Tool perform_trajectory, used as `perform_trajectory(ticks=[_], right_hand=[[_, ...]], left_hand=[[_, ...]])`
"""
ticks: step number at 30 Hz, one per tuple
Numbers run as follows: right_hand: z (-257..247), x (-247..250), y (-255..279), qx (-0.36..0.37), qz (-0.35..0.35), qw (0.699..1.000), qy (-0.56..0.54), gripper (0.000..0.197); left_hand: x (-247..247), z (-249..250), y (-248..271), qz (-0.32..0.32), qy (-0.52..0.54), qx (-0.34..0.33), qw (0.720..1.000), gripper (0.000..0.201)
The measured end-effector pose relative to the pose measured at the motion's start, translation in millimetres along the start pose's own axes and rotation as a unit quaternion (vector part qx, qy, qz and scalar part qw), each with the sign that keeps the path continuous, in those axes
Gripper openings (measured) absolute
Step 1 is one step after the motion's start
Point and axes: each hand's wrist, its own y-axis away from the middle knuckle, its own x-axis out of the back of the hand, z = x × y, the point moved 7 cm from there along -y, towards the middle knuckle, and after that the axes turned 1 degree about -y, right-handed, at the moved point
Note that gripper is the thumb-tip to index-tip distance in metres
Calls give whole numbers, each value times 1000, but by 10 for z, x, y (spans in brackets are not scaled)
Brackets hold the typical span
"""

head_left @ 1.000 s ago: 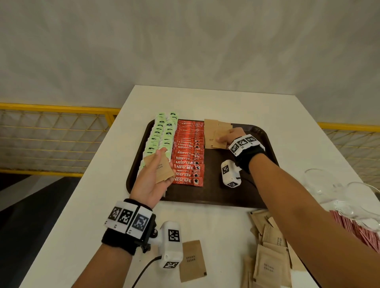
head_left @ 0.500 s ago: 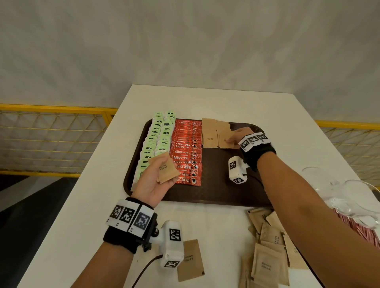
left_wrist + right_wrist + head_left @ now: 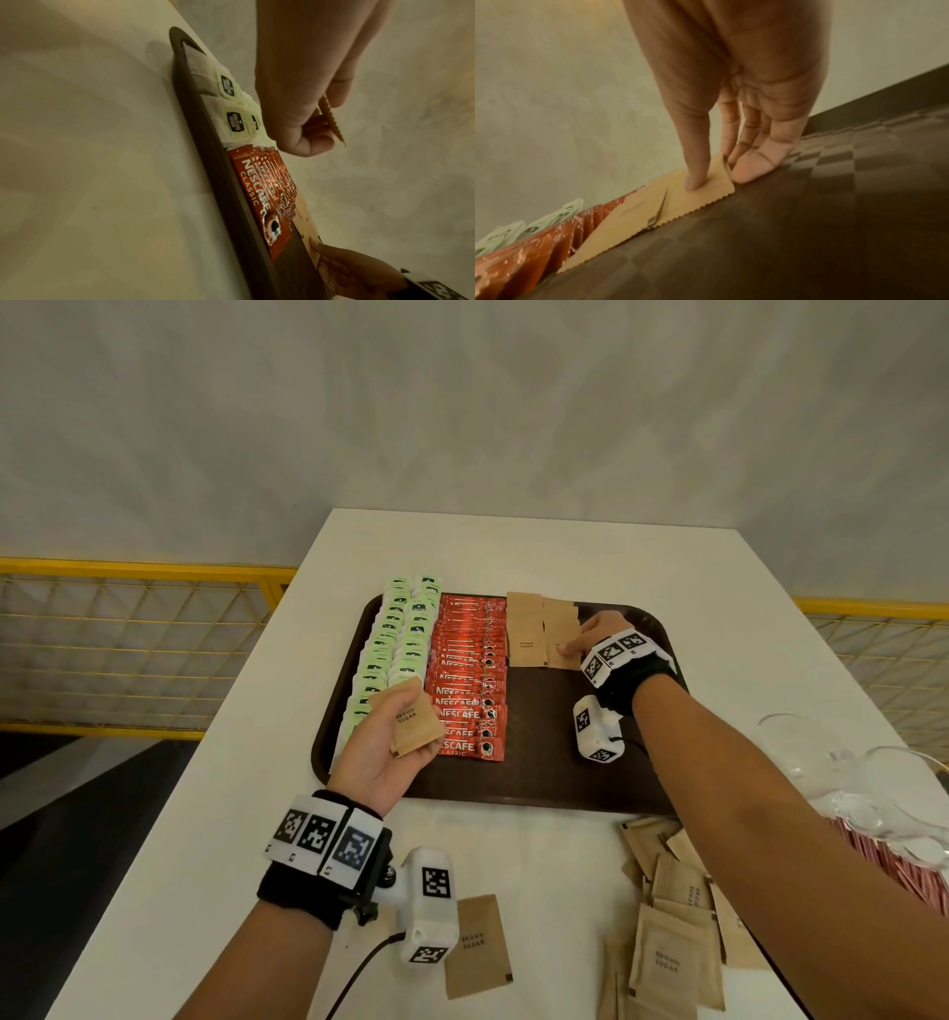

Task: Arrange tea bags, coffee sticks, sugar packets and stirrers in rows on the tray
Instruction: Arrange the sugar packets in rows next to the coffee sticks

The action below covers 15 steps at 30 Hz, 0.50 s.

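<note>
Holding one brown paper sugar packet [image 3: 417,722] pinched in my left hand [image 3: 382,752], fingers curled round it, above the near left corner of the dark brown plastic tray [image 3: 539,778]. My right hand [image 3: 598,634]: straight fingers [image 3: 695,178] pressing a flat sugar packet [image 3: 560,642] at the tray's far end. On tray, left to right: green-tagged tea bags [image 3: 395,644], red foil coffee sticks [image 3: 470,675], sugar row. On white desk [image 3: 565,855]: loose sugar packets [image 3: 672,932], one single packet [image 3: 477,947].

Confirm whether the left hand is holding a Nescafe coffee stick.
No, the left hand holds a brown sugar packet above the tray.
</note>
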Motion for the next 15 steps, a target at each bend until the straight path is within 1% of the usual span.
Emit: perform_trajectory(ticks=[2,4,5,7,9,11,13,15], right_hand=[[19,8,1,2,1,1000,-10,44],[50,32,15,5,19,999,-25,54],[51,44,26,14,33,999,-29,56],[0,46,37,48,58,997,-21,52],[-107,-2,56,90,60,994,20,43],[-208,-104,80,119,35,987,104,36],[-291,-207,112,145,12,974,171,32],[-331,-262,127,155,2,969,194,32]], left_hand=[[8,3,-4,1,-2,0,1000,18],[13,6,-5,0,0,-2,1000,18],[16,8,-6,1,0,-4,1000,19],[19,5,-8,1,1,-7,1000,23],[8,-5,-7,-2,1,-6,1000,20],[-11,-20,-1,-4,-2,-3,1000,20],[-23,-31,3,-5,0,-3,1000,24],[-26,-27,8,-6,0,-1,1000,22]])
